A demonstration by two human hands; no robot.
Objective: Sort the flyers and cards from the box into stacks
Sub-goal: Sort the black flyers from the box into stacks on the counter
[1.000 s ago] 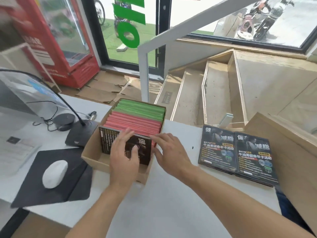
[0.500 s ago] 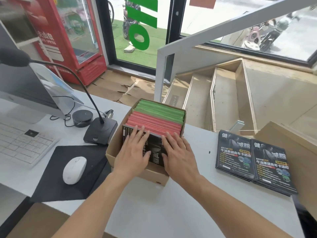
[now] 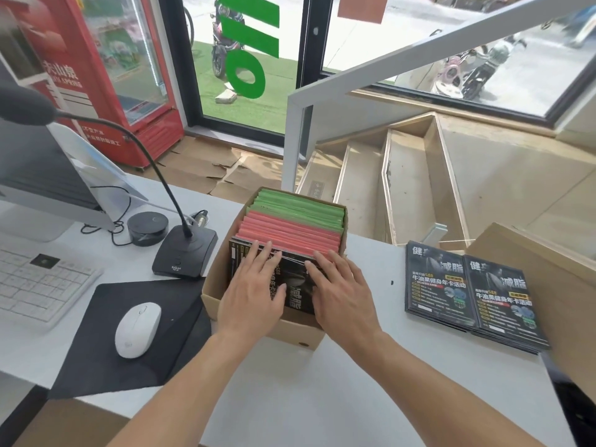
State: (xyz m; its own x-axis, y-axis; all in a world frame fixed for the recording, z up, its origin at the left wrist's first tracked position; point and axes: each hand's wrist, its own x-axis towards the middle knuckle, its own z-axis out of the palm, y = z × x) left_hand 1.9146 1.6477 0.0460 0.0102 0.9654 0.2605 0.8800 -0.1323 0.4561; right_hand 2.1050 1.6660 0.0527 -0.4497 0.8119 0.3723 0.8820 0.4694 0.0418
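- Pressing down into the open brown cardboard box [image 3: 222,279], both hands lie flat on the dark glossy flyers [image 3: 295,287]; a second ago the left hand [image 3: 254,288] was curled over their top edge, and now its fingers lie straight, like those of the right hand [image 3: 343,293].
- Judging by that, the bundle is being squared for lifting out, not yet gripped.
- Beside the box on the right, two stacks of matching dark flyers [image 3: 467,291] lie on the white desk [image 3: 322,398].
- Behind the hands, pink cards [image 3: 290,232] and green cards [image 3: 296,204] stand packed tight, leaving little finger room.
- Left, a black gooseneck microphone base [image 3: 185,251] sits just beside the box.
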